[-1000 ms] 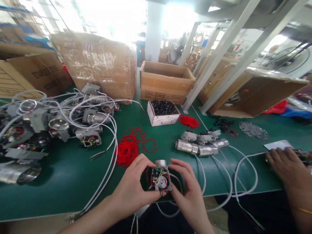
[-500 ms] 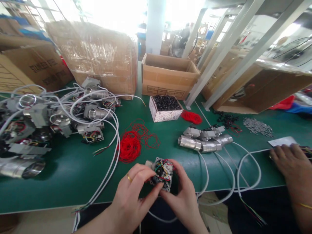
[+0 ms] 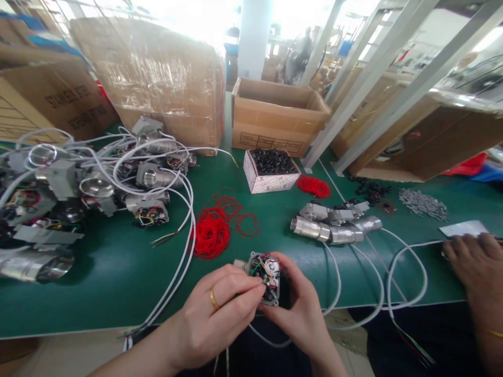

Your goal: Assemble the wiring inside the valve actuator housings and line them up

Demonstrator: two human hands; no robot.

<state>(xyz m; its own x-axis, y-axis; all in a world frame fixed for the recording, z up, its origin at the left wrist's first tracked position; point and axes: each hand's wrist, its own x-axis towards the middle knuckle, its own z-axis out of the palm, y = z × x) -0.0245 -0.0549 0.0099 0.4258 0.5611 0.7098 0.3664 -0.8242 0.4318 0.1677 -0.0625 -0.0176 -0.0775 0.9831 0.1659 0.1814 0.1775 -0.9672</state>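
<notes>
My right hand (image 3: 296,298) is wrapped around the right side and lower edge of a small grey metal valve actuator housing (image 3: 275,301), held up at the table's front edge. The housing is uncovered, showing a circuit board and red, yellow, green and white wires (image 3: 270,268). A short metal pipe stub (image 3: 241,264) sticks out on its left. My left hand (image 3: 223,309), with a gold ring, reaches over the housing, thumb and fingertips pinched together among the wires. What lies between those fingertips is hidden. A white cable (image 3: 271,344) hangs below the housing.
A red bundle of rubber bands (image 3: 212,233) lies beyond my hands. Piled valve units (image 3: 63,183) with white cables are left; several more (image 3: 330,228) lie right. A box of black parts (image 3: 271,180) and cartons (image 3: 275,137) stand behind. Another person's hand (image 3: 475,259) rests far right.
My left fingers have moved from the housing's left and lower edges to a pinch over its middle. My right hand still holds the housing. The view has shifted slightly.
</notes>
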